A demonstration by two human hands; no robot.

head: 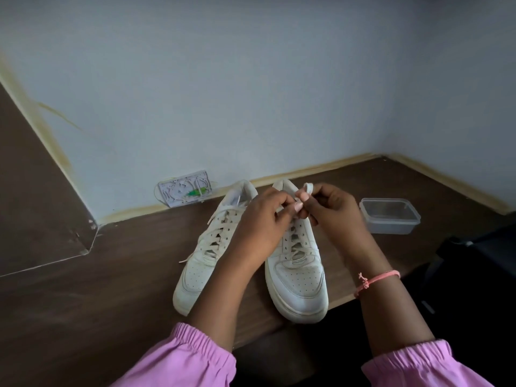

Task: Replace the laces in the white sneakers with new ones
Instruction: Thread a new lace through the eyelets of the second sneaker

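Two white sneakers stand side by side on the dark wooden desk, toes toward me. The left sneaker (201, 261) is laced, with loose lace ends trailing off its left side. Over the top of the right sneaker (298, 277) both my hands meet. My left hand (261, 219) and my right hand (332, 210) each pinch the white lace (308, 188) of that shoe, a small loop of it sticking up above my right thumb. The upper eyelets of the right sneaker are hidden behind my fingers.
A packet of new laces (185, 191) leans against the wall behind the left sneaker. A clear lidded plastic box (389, 216) sits to the right. A dark bag (480, 255) lies at the desk's right edge. The desk's front edge runs just under the right sneaker's toe.
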